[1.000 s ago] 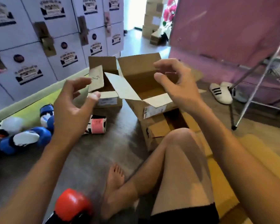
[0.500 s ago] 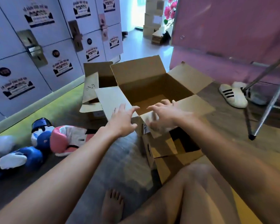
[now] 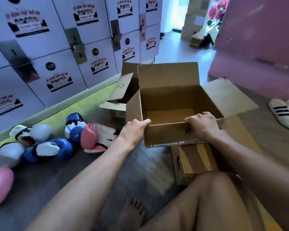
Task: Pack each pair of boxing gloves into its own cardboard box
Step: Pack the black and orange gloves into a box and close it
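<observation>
Head view: left hand (image 3: pixel 135 130) and right hand (image 3: pixel 203 125) grip the open cardboard box's (image 3: pixel 172 99) near rim; boxing gloves (image 3: pixel 97 137) lie at nine o'clock.

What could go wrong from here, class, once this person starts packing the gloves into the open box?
1. Left hand and right hand grip the open box at its near wall, seemingly above a lower box; it might tip or slide off.
2. The pink-and-white glove and the pink glove lie apart, blue gloves between, so a mismatched pair may get packed.
</observation>
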